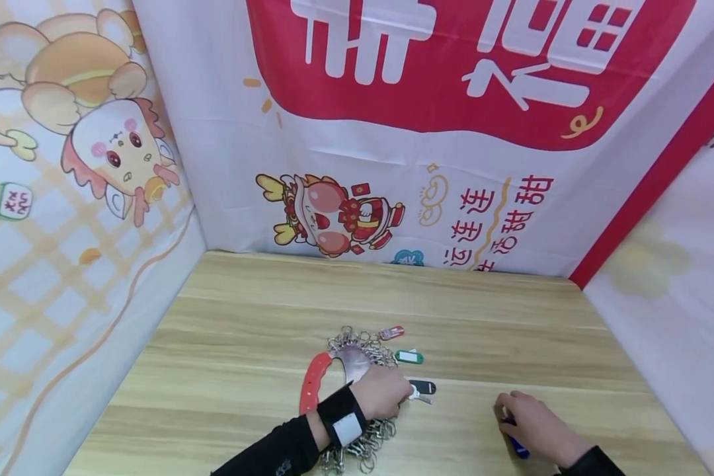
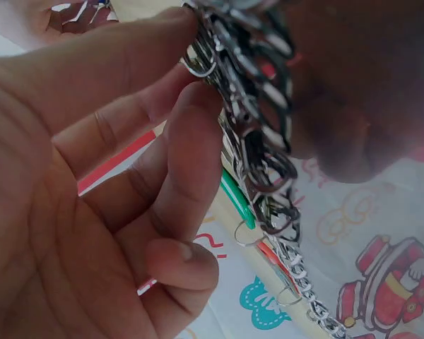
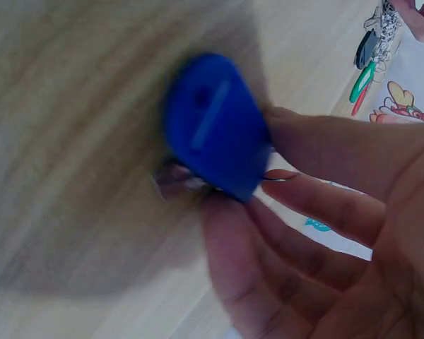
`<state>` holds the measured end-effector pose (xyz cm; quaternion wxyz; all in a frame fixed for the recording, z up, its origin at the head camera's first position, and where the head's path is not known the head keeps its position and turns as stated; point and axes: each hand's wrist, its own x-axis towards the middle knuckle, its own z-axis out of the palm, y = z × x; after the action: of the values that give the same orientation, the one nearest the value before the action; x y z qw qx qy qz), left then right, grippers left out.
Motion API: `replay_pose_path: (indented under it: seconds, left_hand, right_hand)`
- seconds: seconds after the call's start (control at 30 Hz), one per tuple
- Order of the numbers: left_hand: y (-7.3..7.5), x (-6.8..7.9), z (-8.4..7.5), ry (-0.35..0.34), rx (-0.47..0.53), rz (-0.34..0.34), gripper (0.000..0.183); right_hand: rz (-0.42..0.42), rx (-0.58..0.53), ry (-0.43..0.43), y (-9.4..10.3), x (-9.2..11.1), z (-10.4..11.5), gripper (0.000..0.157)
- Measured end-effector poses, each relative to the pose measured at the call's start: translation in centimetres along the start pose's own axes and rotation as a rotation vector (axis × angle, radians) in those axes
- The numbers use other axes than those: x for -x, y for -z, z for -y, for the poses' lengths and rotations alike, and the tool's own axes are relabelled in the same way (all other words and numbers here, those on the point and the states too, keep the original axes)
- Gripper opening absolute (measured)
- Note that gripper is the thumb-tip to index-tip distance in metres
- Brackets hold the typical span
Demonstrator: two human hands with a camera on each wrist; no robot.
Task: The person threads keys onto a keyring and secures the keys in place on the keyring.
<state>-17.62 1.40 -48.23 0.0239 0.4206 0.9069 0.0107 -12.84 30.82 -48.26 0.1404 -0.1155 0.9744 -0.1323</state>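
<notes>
The blue plastic teardrop-shaped key tag [image 3: 219,131] is well to the right of the round metal holder with a red curved handle [image 1: 355,362], pinched by the right hand [image 1: 538,426]. In the head view, the tag's long axis slants away from the holder toward the near right. The left hand [image 1: 382,390], nearer the holder, pinches a silver metal clasp [image 2: 201,67] at its right rim, beside the black oval tag [image 1: 424,387]. Between holder and blue tag, the pale wooden desk [image 1: 461,423] offers open room.

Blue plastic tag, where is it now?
At the head view's lower right, the blue tag is pinched in the right hand, right of the silver metal rings.
</notes>
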Motion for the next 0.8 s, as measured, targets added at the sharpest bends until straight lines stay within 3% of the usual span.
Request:
replay_pose_path:
  seconds: [0.27,0.5,0.7,0.8]
  left_hand:
    - [0.3,0.3,-0.3,-0.013,0.016,-0.017,0.028]
    - [0.1,0.0,0.1,-0.037,0.022,-0.027,0.027]
    - [-0.1,-0.1,-0.3,-0.059,-0.021,-0.015,0.026]
    - [0.0,0.1,-0.3,-0.056,0.013,0.006,0.027]
  right_hand:
    - [-0.072,-0.002,-0.026,-0.6,-0.1,-0.1,0.018]
    - [-0.191,0.012,0.112,-0.8,0.1,-0.5,0.017]
    - [-0.247,0.032,0.175,-0.9,0.6,-0.4,0.020]
    - [-0.271,0.047,0.199,-1.1,0.9,-0.4,0.016]
